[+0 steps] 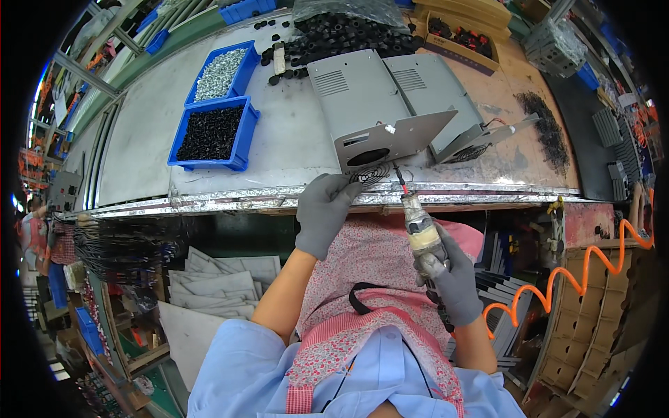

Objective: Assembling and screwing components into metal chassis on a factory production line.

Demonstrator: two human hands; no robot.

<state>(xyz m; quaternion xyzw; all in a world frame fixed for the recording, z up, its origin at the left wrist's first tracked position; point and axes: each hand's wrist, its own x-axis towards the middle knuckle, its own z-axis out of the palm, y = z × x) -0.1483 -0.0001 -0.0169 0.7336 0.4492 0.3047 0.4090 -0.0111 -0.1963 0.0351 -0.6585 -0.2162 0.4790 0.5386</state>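
My left hand point(324, 212), in a grey glove, pinches the edge of a round black wire fan guard point(371, 174). That guard lies at the foot of a grey sheet-metal housing point(362, 90), just below the dark oval opening in its bent-out panel. My right hand point(451, 273), gloved too, is wrapped round a taped power screwdriver point(422, 233). The screwdriver's bit points up at the housing's lower edge, right of the guard; whether it touches a screw I cannot tell. A second grey housing point(435, 97) stands close on the right, with another wire guard point(468, 152) at its panel.
Blue bins hold black screws point(209, 134) and silver fasteners point(221, 75). Black plastic parts point(348, 40) are heaped at the back beside a cardboard box point(463, 43). Wire guards point(543, 129) pile up at right. An orange coiled hose point(550, 292) hangs right of my arm; a metal-edged bench front point(230, 202) runs across.
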